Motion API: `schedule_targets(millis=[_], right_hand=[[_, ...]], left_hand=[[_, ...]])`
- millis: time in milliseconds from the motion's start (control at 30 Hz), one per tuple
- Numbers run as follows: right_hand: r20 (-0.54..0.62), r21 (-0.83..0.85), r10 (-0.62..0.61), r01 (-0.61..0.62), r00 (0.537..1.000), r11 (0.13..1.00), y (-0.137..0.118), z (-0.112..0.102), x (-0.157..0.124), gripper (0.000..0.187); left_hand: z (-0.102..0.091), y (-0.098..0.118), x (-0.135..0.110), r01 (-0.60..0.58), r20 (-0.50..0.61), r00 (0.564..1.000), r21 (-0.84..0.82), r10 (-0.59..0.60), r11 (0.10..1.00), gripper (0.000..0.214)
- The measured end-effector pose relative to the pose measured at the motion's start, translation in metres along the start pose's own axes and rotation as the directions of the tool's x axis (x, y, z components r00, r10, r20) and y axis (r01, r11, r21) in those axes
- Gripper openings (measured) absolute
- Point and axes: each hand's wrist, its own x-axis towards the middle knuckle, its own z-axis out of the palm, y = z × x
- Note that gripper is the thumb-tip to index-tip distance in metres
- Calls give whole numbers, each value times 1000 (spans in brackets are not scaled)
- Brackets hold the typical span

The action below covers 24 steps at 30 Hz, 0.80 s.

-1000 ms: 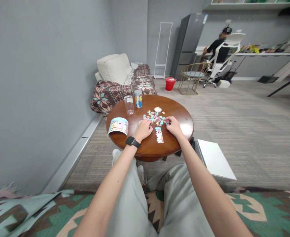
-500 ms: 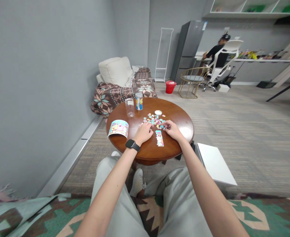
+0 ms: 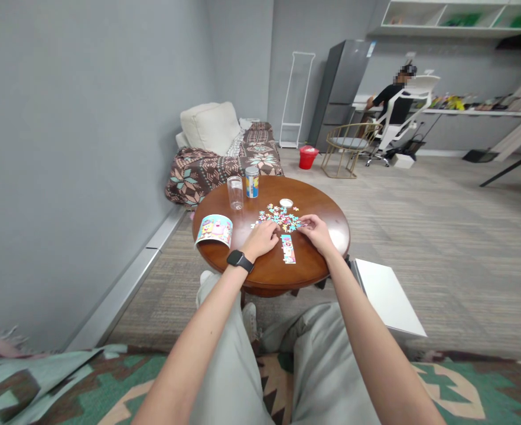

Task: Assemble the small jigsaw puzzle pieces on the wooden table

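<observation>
A loose heap of small colourful jigsaw puzzle pieces [image 3: 282,218] lies near the middle of the round wooden table [image 3: 260,273]. My left hand [image 3: 263,237] rests at the heap's near left side, fingers loosely bent and apart, with nothing visible in them. At the right edge of the heap, my right hand [image 3: 318,234] has its thumb and fingertips together on a small puzzle piece, mostly hidden by the fingers. Between the hands and closer to me is a joined strip of puzzle [image 3: 288,249]. A curved cartoon picture sheet [image 3: 215,229] stands left of my left hand.
Behind the heap are a clear glass [image 3: 235,193], a printed can [image 3: 251,183] and a round lid [image 3: 286,203]. A white box [image 3: 388,295] stands right of the table. Farther back are a red bin [image 3: 308,158], a gold-framed chair [image 3: 351,144] and a seated person [image 3: 387,93].
My right hand has shifted slightly right along the heap's edge. The left hand stays in nearly the same place on the table. My left leg has moved inward, and the view has shifted a little.
</observation>
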Motion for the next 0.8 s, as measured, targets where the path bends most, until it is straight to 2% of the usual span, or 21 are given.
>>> schedule_targets(millis=[200, 600, 800], right_hand=[[27, 102, 98, -100, 995, 990, -1, 5, -2, 37], [77, 247, 57, -75, 995, 966, 0, 5, -3, 14], [51, 276, 82, -93, 995, 957, 4, 6, -1, 16]], left_hand=[[4, -5, 0, -10, -21, 1000, -11, 10, 1000, 21], [-1, 0, -1, 19, 19, 1000, 5, -19, 1000, 24], [0, -2, 0, 14, 29, 999, 14, -15, 1000, 23]])
